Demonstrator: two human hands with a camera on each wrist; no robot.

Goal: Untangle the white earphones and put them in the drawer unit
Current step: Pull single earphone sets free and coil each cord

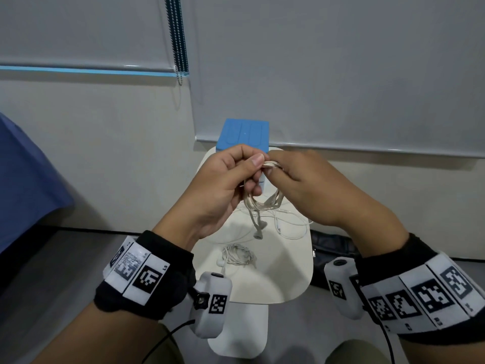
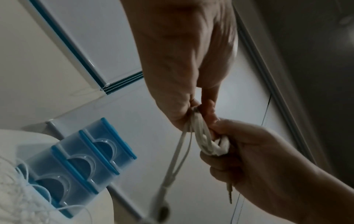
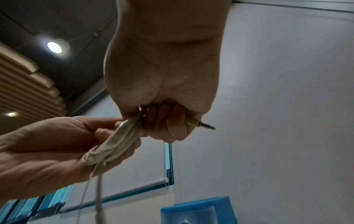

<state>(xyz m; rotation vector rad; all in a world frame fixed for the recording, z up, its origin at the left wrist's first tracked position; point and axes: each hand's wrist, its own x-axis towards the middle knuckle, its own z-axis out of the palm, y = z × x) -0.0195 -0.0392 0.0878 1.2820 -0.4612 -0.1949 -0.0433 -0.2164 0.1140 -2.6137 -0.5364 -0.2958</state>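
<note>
The left hand (image 1: pixel 223 179) and right hand (image 1: pixel 309 185) meet above the white worktop (image 1: pixel 288 271), each with fingers curled tight round one coiled bundle of white earphones (image 1: pixel 265 203). The blue drawer unit (image 1: pixel 244 135) stands at the worktop's far edge. The bundle's loops run across between the hands, its earbuds dangle straight down, and its jack plug (image 3: pixel 206 126) juts sideways from the right hand.

You are looking down at a small white table (image 1: pixel 288 279). A blue drawer unit (image 1: pixel 244 135) is standing at its far edge, loose earphone cables (image 1: pixel 291 227) are lying mid-table, and a coiled set (image 1: pixel 237 256) is lying nearer.
</note>
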